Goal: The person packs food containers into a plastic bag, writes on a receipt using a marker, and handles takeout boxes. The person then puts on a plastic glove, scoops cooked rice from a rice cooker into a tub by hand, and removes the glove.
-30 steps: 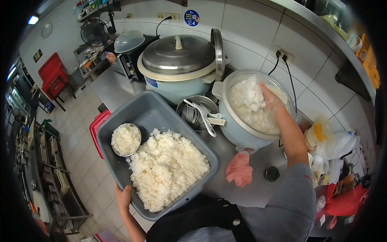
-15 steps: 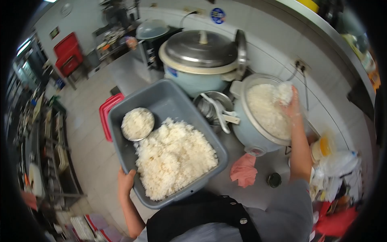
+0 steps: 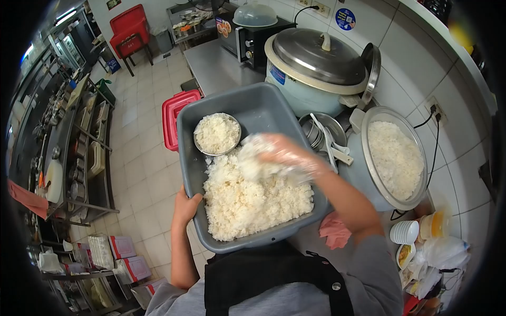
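Observation:
A grey tub [image 3: 253,100] holds a heap of white rice [image 3: 253,205] and a round metal bowl of rice [image 3: 217,134]. My left hand [image 3: 186,206] grips the tub's left rim, thumb over the edge. Over the heap, beside the bowl, my right hand [image 3: 279,155] wears a clear plastic glove, blurred, with its fingers around a clump of rice. To the right stands an open light-blue rice cooker [image 3: 363,171], with rice [image 3: 395,160] inside.
Behind are a large lidded cooker [image 3: 311,79] and a black microwave [image 3: 253,45]. A metal pot [image 3: 337,129] with ladles sits between tub and cooker. A pink cloth [image 3: 334,230], stacked white cups [image 3: 405,231] and plastic bags are at right. A red lid [image 3: 169,124] lies left.
My right hand has moved left from the open cooker to above the tub, with rice in it. The view has shifted, and my left hand still holds the tub's rim.

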Motion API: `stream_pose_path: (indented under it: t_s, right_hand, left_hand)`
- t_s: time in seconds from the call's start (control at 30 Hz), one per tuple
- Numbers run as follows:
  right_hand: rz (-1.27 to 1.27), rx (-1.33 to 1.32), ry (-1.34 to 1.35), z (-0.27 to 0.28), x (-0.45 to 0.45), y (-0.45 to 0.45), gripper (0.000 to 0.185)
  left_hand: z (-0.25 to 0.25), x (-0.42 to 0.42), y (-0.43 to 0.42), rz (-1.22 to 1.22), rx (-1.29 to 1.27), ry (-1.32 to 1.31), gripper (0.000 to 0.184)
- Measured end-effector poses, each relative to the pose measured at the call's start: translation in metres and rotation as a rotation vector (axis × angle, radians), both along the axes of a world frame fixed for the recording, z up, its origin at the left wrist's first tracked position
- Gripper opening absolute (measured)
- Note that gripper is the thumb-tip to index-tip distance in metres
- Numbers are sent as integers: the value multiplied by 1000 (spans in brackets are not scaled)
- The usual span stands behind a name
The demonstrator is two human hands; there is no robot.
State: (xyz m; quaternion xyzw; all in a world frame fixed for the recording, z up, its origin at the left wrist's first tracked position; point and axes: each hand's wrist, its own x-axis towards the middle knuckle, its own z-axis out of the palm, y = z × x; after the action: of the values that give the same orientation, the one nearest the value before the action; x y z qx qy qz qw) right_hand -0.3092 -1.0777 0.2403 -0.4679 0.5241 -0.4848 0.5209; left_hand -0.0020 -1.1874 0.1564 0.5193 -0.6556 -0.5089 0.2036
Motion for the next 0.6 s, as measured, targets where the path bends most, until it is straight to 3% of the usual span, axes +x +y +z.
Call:
stream_pose_path:
  t_s: [0.03,0.07,0.1,0.17,0.23,0.3,0.4,0.43,0.5,0.57,0.6]
  right_hand:
    - [48,157,369,6,20,-14,54]
    - [156,20,644,-40,19,-36,58]
    - [161,19,644,-38,27,-44,58]
    - [416,-170,670,-33,41,-55,57]
    - [430,-111,662,-20,48,-60,54]
    - [398,-78,888,-19,47,-62,50]
    - [231,142,661,-89,31,-46,42]
    - [219,138,668,-76,22,-40,42]
    - [19,164,262,-38,-2,-18,31]
    - [150,-55,796,36,-43,5,30]
    - [22,-75,817,64,-63,23,32]
  left_hand:
    - [2,-1,1,4,1,-1,48]
    - [5,-2,1,-1,4,-6,48]
    - [6,-2,1,-5,7,-11,49]
    - [-2,0,-1,1,1,5,49]
    - [-6,2,-2,4,1,21,49]
    - [-7,2,-3,-33,-12,20,49]
    - [-3,1,0,-12,1,79,48]
    - [-2,-1,-3,-21,-6,86,48]
    - [-5,2,-1,-22,11,24,50]
    - [-5,1,1,-15,24,34,50]
    - [-4,1,1,2,30,40,49]
